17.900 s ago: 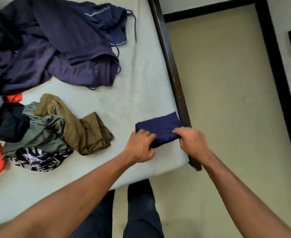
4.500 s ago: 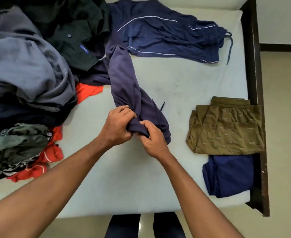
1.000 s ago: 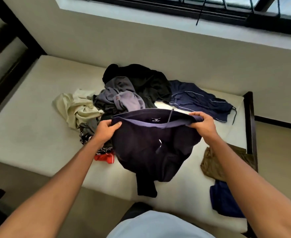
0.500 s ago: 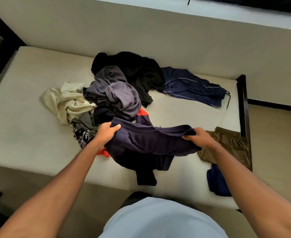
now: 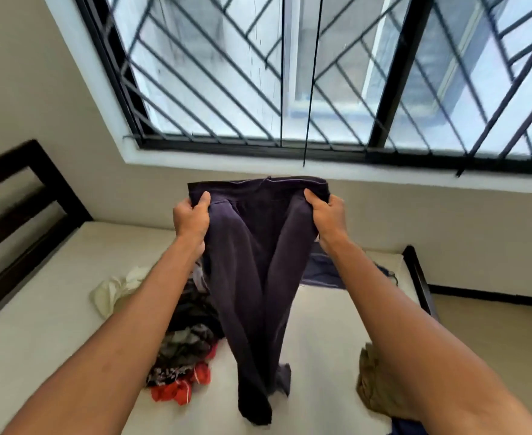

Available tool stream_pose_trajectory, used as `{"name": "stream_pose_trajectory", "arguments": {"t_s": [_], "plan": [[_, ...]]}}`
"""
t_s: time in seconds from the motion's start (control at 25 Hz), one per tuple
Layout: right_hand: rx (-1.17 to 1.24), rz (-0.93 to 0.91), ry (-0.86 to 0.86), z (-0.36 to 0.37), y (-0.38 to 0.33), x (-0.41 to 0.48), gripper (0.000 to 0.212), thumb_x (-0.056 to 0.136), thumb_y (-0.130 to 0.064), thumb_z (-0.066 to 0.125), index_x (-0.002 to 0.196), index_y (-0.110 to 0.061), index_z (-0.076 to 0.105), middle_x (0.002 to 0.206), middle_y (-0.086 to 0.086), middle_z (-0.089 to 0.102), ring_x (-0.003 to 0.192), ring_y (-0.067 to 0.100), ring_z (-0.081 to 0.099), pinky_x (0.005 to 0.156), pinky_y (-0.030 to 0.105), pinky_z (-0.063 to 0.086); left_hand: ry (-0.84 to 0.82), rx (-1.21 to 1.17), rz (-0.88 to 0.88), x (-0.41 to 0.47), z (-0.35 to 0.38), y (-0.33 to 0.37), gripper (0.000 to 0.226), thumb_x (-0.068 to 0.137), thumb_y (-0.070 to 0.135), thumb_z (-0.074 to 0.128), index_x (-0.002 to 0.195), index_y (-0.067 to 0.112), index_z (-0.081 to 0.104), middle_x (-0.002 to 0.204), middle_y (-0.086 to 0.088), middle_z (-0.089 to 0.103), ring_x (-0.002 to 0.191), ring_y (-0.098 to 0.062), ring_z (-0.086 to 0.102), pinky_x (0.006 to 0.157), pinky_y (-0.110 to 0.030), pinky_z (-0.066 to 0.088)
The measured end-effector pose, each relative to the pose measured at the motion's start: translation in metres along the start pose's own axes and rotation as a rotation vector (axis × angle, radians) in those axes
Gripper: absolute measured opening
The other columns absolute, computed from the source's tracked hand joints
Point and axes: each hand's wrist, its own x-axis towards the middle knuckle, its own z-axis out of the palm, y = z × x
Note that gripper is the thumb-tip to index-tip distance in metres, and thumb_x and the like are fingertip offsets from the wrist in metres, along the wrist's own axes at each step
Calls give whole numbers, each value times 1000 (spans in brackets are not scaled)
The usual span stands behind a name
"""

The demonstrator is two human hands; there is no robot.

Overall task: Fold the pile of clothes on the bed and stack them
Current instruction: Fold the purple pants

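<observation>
I hold dark purple trousers up in the air by the waistband. My left hand grips its left end and my right hand grips its right end. The two legs hang down, and their ends reach the mattress. Behind them lies the unfolded pile of clothes, with red, patterned and dark pieces and a cream garment. The folded olive shorts lie at the right, partly hidden by my right forearm.
Blue track pants lie spread at the far side of the bed. A dark headboard stands at the left and a dark bed frame edges the right. A barred window fills the wall ahead.
Both hands have raised the purple trousers from low over the bed to chest height, so the legs now hang straight. The view has tilted up to the window.
</observation>
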Motion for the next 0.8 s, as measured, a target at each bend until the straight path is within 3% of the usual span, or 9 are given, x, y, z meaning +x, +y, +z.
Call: {"name": "stream_pose_trajectory", "arguments": {"t_s": [0.24,0.4,0.52,0.68,0.8], "plan": [[73,-254,-53,23,-143,-17,26,83,-36,78,78,-10,76,78,13,73,73,23,66,66,46,54,-63,-160,251,-58,26,156,23,97,24,66,74,19,65,75,4,66,77,-15,60,72,-32,50],[8,-487,-91,44,-239,-46,39,83,-44,75,71,-7,68,66,4,59,64,16,53,59,37,41,-117,-179,391,-99,32,241,19,91,32,72,72,29,73,82,-2,76,85,-26,73,80,-43,61],[-229,-755,-123,61,-293,-74,41,88,-43,71,67,-7,66,59,1,59,58,16,51,56,36,40,-114,-179,496,-118,35,279,18,87,39,72,73,27,74,83,-7,76,84,-30,73,80,-49,60],[-405,-765,-105,67,-273,-90,43,92,-36,67,54,-21,52,53,-7,50,56,19,49,56,40,41,-57,-95,449,-124,35,266,23,87,40,72,70,25,72,74,-2,74,77,-25,72,77,-47,60],[-556,-696,-138,55,-235,-75,37,91,-43,64,66,-16,65,61,-4,61,62,20,60,63,42,49,-35,-19,358,-109,26,231,28,86,40,73,65,23,68,73,-1,72,77,-25,70,76,-44,58]]}}
